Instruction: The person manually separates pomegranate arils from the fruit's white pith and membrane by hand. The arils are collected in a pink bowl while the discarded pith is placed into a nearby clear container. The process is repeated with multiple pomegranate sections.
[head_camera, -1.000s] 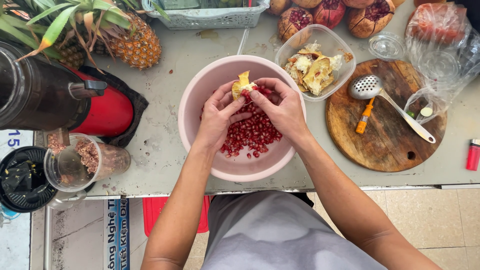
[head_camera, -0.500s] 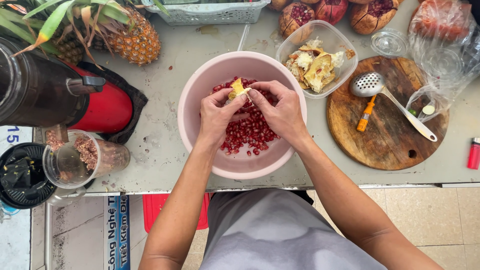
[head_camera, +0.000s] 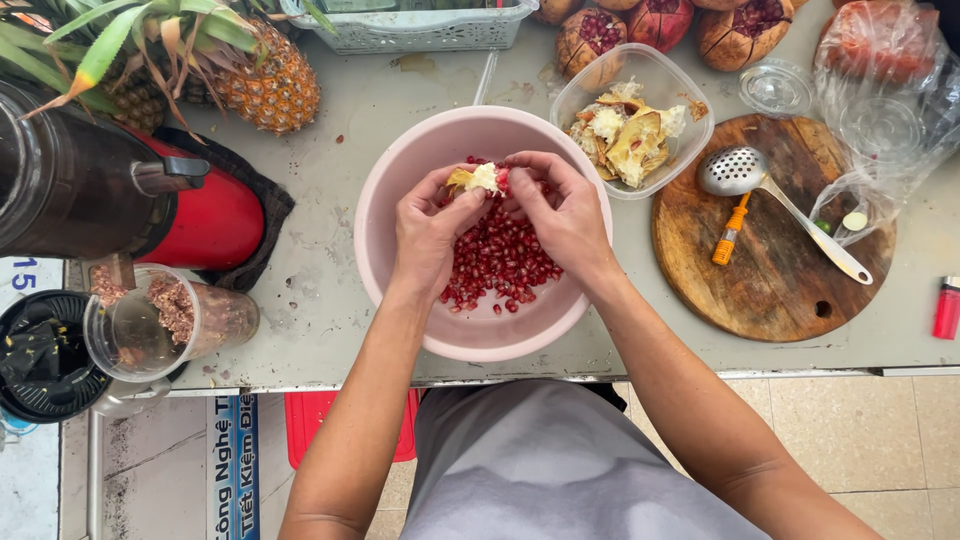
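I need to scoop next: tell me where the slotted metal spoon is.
In the head view, the slotted metal spoon lies on the round wooden board, right of the pink bowl, beside a small orange-handled tool and below the clear tub of peels.

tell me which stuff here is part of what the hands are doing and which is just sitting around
In use: left hand, right hand, pomegranate piece, pink bowl, loose seeds.

Lying about: pineapple, slotted spoon, cutting board, red lighter, peel container.
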